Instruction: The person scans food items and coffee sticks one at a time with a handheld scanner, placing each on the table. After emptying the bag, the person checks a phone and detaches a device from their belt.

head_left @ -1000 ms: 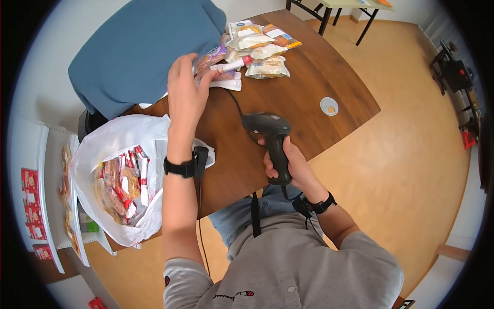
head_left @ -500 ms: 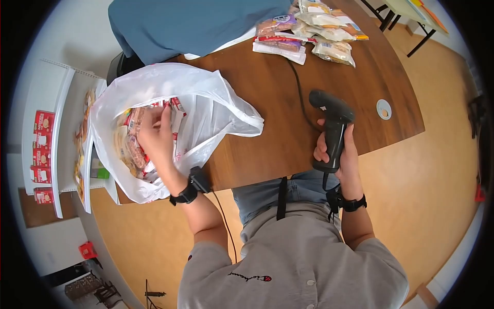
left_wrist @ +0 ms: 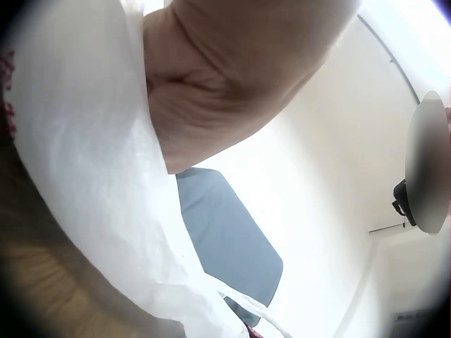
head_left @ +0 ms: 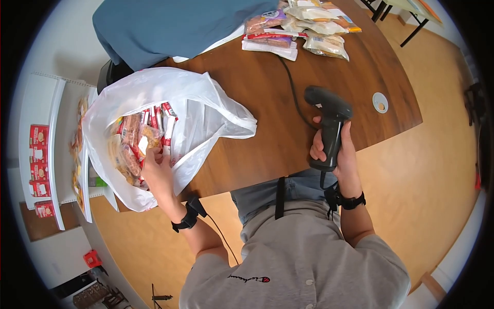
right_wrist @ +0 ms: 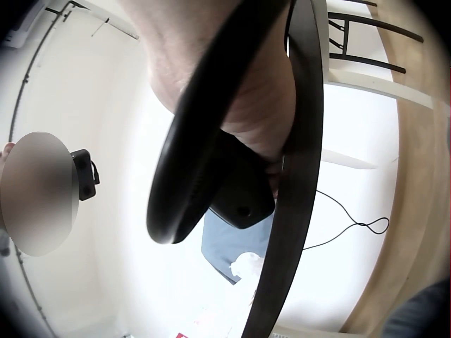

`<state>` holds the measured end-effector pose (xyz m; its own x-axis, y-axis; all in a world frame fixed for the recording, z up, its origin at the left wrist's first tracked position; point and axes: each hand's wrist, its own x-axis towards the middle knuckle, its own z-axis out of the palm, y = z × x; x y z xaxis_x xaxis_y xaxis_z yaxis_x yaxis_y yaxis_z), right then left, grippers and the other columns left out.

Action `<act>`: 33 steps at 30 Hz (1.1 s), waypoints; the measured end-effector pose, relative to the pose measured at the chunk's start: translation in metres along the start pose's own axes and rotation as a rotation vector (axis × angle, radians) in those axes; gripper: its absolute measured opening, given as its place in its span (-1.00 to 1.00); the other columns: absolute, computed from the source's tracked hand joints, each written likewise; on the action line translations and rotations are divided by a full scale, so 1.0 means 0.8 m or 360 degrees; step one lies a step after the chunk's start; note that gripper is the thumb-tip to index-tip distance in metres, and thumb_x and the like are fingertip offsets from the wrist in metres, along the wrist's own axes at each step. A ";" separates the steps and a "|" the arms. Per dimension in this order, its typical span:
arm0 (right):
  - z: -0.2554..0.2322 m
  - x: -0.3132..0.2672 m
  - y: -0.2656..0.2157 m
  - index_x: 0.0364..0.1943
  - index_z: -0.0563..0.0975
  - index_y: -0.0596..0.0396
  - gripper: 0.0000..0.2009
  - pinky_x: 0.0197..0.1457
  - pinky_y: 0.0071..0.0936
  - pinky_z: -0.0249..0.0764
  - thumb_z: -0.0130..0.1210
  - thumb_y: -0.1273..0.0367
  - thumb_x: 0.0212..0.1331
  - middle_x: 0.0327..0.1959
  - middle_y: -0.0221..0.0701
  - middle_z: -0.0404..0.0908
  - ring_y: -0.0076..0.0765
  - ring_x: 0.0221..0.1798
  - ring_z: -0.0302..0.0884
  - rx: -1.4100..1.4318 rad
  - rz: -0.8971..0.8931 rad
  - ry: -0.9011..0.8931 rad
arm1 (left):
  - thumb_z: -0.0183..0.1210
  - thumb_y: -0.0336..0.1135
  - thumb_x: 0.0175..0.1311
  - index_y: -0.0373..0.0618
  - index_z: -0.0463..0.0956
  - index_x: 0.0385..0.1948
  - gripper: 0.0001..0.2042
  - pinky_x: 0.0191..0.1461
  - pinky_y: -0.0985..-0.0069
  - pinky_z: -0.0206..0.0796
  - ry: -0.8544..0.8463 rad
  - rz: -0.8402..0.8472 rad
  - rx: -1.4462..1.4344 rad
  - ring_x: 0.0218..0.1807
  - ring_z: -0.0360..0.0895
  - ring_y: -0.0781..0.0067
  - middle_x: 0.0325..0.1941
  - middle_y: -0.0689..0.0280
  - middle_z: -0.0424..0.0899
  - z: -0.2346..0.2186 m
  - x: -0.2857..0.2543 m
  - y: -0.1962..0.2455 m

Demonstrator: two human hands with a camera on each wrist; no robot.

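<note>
Grey short-sleeved shirt, pale buttons, black script beside red mark; blue jeans; black wristbands.

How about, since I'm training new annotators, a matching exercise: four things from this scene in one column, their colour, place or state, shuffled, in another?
Things:
1. scanner
2. left hand
3. cloth
4. plastic bag

Colour, place or state:
A. blue, on the table
B. white, with its mouth open
C. gripped by the right hand
D. at the packets

Pairs: 1-C, 2-D, 3-A, 4-B
</note>
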<state>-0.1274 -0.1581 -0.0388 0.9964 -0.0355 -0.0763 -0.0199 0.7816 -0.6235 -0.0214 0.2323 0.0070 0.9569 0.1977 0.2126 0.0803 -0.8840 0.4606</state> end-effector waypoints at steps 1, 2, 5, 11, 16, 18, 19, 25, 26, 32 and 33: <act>-0.001 0.000 0.000 0.20 0.31 0.23 -0.28 -0.41 -0.47 0.31 -0.38 -0.20 0.40 -0.49 -0.33 0.47 -0.47 -0.62 0.33 -0.0002 -0.0015 0.0006 | 0.26 -0.50 0.06 -0.30 0.55 -0.20 -0.76 -0.18 0.32 0.45 0.0079 0.0046 0.0062 -0.31 0.67 0.14 -0.34 0.01 0.68 0.001 -0.002 0.002; -0.002 0.000 0.000 0.21 0.31 0.22 -0.28 -0.40 -0.46 0.32 -0.38 -0.20 0.41 -0.48 -0.33 0.47 -0.47 -0.61 0.34 -0.0008 -0.0009 -0.0006 | 0.26 -0.53 0.04 -0.30 0.55 -0.19 -0.75 -0.17 0.30 0.45 0.0156 0.0097 0.0121 -0.29 0.66 0.11 -0.34 0.00 0.68 0.003 -0.005 0.002; -0.004 -0.002 0.000 0.22 0.31 0.22 -0.29 -0.38 -0.45 0.34 -0.38 -0.18 0.42 -0.47 -0.32 0.47 -0.46 -0.59 0.34 -0.0012 0.0001 -0.0001 | 0.26 -0.54 0.03 -0.32 0.54 -0.18 -0.73 -0.16 0.27 0.42 0.0081 0.0029 0.0010 -0.30 0.63 0.03 -0.35 0.00 0.66 0.007 -0.009 -0.008; 0.003 -0.006 -0.002 0.22 0.32 0.19 -0.29 -0.43 -0.56 0.31 -0.39 -0.19 0.41 -0.49 -0.38 0.46 -0.54 -0.58 0.36 -0.0226 0.0048 0.0016 | 0.26 -0.53 0.03 -0.33 0.58 -0.26 -0.79 -0.19 0.28 0.40 0.0225 0.0246 0.0245 -0.34 0.60 0.03 -0.37 0.01 0.65 -0.008 -0.008 -0.009; 0.024 -0.010 -0.006 0.19 0.34 0.15 -0.31 -0.45 -0.60 0.30 -0.31 -0.21 0.39 -0.51 -0.42 0.47 -0.60 -0.58 0.36 -0.0630 0.0007 -0.0117 | 0.09 -0.41 0.38 -0.25 0.55 -0.07 -0.81 -0.45 0.67 0.28 -0.0026 0.0052 -0.0845 -0.40 0.59 0.63 -0.32 0.27 0.70 -0.020 -0.014 0.069; 0.033 -0.011 -0.004 0.19 0.34 0.15 -0.33 -0.45 -0.61 0.30 -0.26 -0.20 0.39 -0.51 -0.42 0.48 -0.61 -0.57 0.36 -0.0741 -0.0002 -0.0172 | 0.11 -0.42 0.35 -0.23 0.56 -0.09 -0.83 -0.47 0.69 0.21 -0.0141 0.0335 -0.1042 -0.48 0.47 0.67 -0.35 0.30 0.69 0.026 -0.017 0.111; 0.038 -0.013 -0.003 0.17 0.34 0.15 -0.38 -0.45 -0.62 0.30 -0.23 -0.15 0.41 -0.50 -0.43 0.48 -0.62 -0.57 0.37 -0.0784 -0.0038 -0.0228 | 0.12 -0.43 0.34 -0.23 0.57 -0.13 -0.85 -0.45 0.68 0.22 -0.0270 0.0314 -0.0968 -0.49 0.42 0.69 -0.40 0.33 0.67 0.039 -0.023 0.137; 0.049 -0.015 -0.011 0.14 0.36 0.16 -0.54 -0.45 -0.62 0.30 -0.19 0.04 0.48 -0.50 -0.44 0.48 -0.63 -0.56 0.37 -0.1026 -0.0125 -0.0191 | 0.11 -0.40 0.37 -0.23 0.58 -0.15 -0.85 -0.41 0.65 0.25 -0.0479 0.0562 -0.1022 -0.46 0.44 0.69 -0.47 0.35 0.65 0.079 -0.034 0.192; 0.044 -0.015 -0.010 0.15 0.37 0.16 -0.52 -0.45 -0.62 0.30 -0.20 0.02 0.48 -0.51 -0.44 0.48 -0.63 -0.57 0.37 -0.0980 -0.0118 -0.0107 | 0.11 -0.40 0.37 -0.23 0.58 -0.15 -0.85 -0.41 0.65 0.25 -0.0470 0.0557 -0.1030 -0.46 0.44 0.69 -0.47 0.35 0.65 0.079 -0.031 0.200; 0.029 -0.003 -0.007 0.22 0.36 0.15 -0.36 -0.47 -0.63 0.29 -0.35 -0.13 0.45 -0.52 -0.43 0.47 -0.60 -0.58 0.38 -0.0743 -0.0056 0.0003 | 0.16 -0.36 0.34 -0.23 0.46 0.06 -0.70 -0.10 0.50 0.43 -0.0261 0.0884 -0.1348 -0.18 0.61 0.46 -0.15 0.20 0.69 0.142 0.048 0.259; 0.029 -0.002 -0.005 0.22 0.36 0.16 -0.35 -0.48 -0.63 0.29 -0.35 -0.15 0.44 -0.52 -0.43 0.47 -0.59 -0.58 0.38 -0.0707 -0.0072 0.0068 | 0.17 -0.36 0.32 -0.22 0.43 0.10 -0.66 -0.02 0.47 0.42 -0.0044 0.0977 -0.1255 -0.07 0.61 0.39 -0.08 0.17 0.67 0.137 0.057 0.272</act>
<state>-0.1268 -0.1472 -0.0182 0.9930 -0.0965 -0.0678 -0.0191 0.4357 -0.8999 0.0704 0.0021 0.0224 0.7775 -0.2175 0.5901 -0.6287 -0.2937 0.7201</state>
